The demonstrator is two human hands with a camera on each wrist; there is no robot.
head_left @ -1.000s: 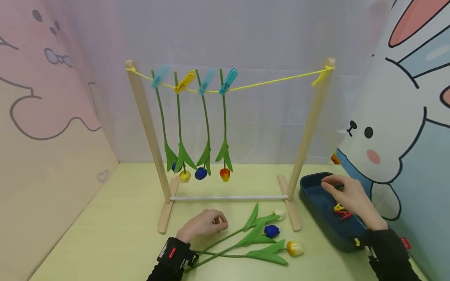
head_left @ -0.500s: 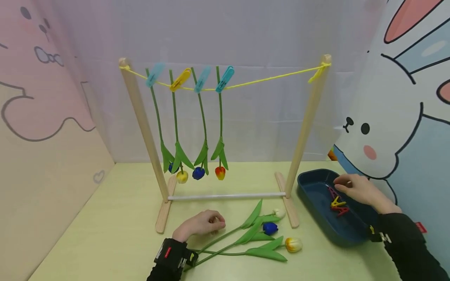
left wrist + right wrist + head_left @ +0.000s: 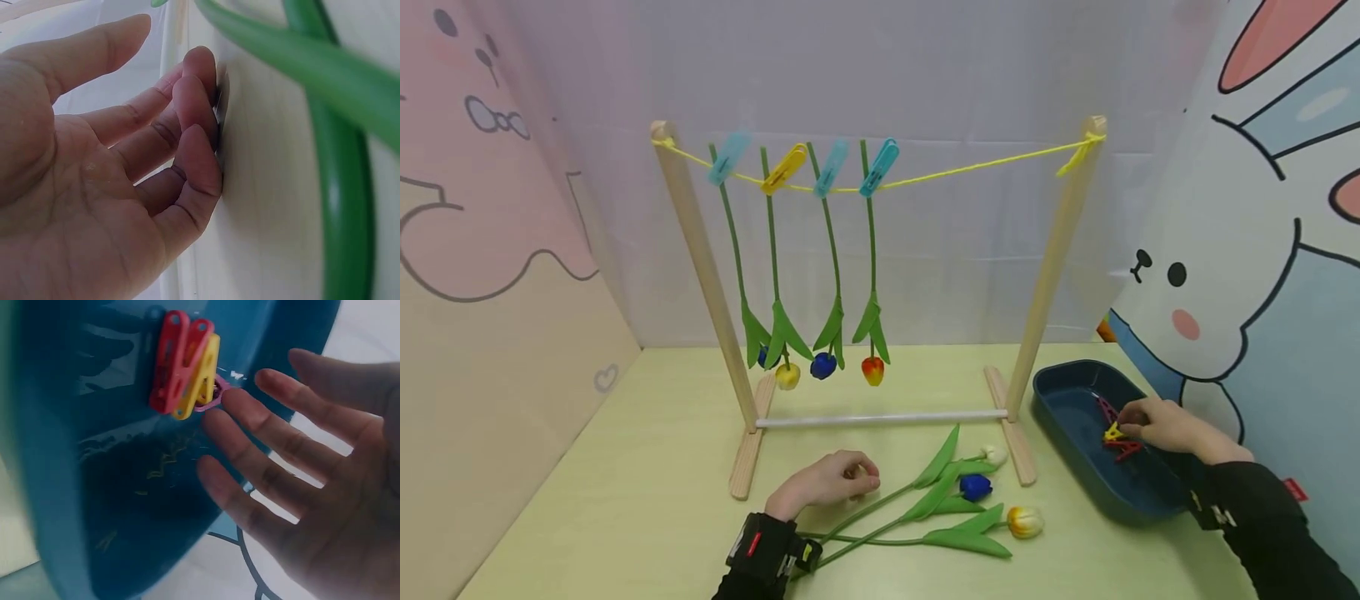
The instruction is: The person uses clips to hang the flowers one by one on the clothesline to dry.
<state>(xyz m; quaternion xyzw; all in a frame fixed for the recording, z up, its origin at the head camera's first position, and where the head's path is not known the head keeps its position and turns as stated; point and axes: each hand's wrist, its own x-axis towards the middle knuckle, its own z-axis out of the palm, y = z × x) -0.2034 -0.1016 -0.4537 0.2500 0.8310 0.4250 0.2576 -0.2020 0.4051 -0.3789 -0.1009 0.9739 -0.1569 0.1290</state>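
My right hand [image 3: 1161, 427] reaches into the dark blue tray [image 3: 1093, 487], its fingers extended. In the right wrist view, the fingertips hover beside a red clothespin [image 3: 165, 369], a yellow clothespin [image 3: 199, 378] and a partly hidden pink clothespin [image 3: 219, 394]; nothing is held. My left hand [image 3: 827, 483] rests on the table with fingers loosely curled. Green tulip stems [image 3: 344, 187] lie close to it, apart from the fingers. Those loose tulips have a white bloom [image 3: 995, 454], a blue bloom [image 3: 976, 487] and a yellow-white bloom [image 3: 1026, 522].
A wooden frame [image 3: 1047, 292] carries a yellow cord [image 3: 977, 169]. Several tulips hang there upside down, including a red-yellow tulip [image 3: 872, 371], clipped by blue pegs and a yellow peg [image 3: 785, 169]. A white rod [image 3: 880, 419] joins the frame's feet. A rabbit-printed panel [image 3: 1217, 275] stands beside the tray.
My right hand has moved right, then lowered toward the clothespins in the tray. The left hand stays in place. The head view has shifted slightly.
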